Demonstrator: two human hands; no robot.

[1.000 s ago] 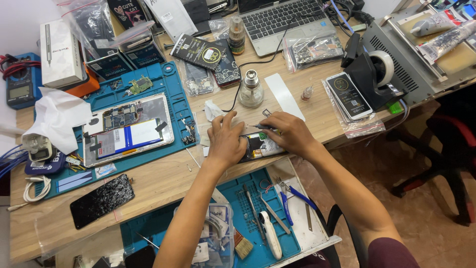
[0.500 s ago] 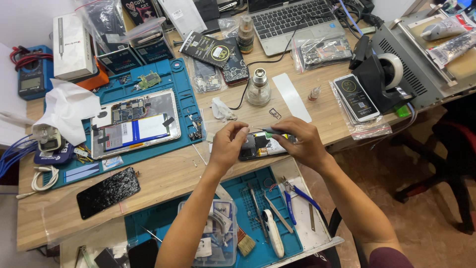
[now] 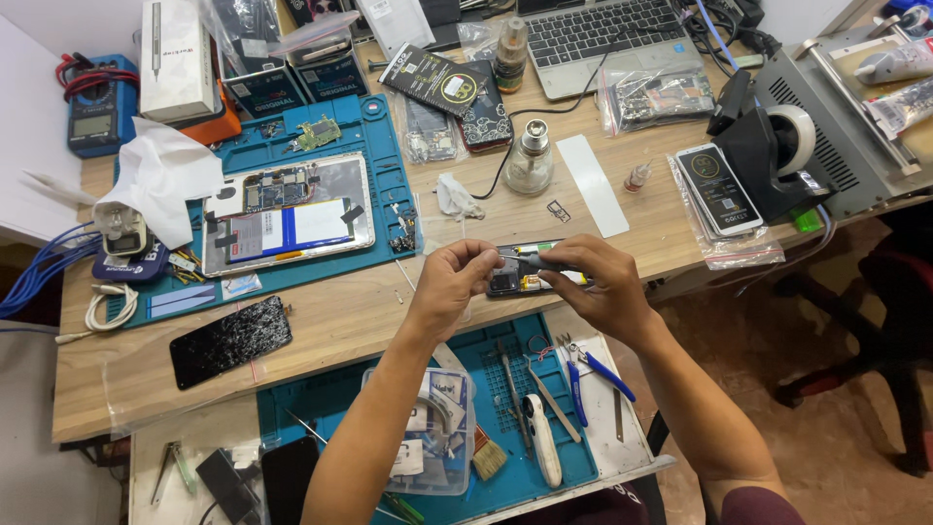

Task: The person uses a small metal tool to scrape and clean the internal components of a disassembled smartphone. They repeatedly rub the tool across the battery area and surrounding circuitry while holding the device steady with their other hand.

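Opened phone (image 3: 525,282) lies at the wooden bench's (image 3: 340,311) front edge, beneath both hands. Right hand (image 3: 598,287) is closed around a slim tool (image 3: 533,261) over it; left hand (image 3: 449,282) pinches the tool's tip, fingers curled.

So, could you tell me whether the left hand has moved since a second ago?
Yes. The left hand has lifted off the small opened phone and come back toward the table's near edge, away from the glass bottle.

Left hand (image 3: 449,282), right hand (image 3: 595,284) meet over opened phone (image 3: 530,283) on wooden table (image 3: 340,316); right holds screwdriver (image 3: 533,261).
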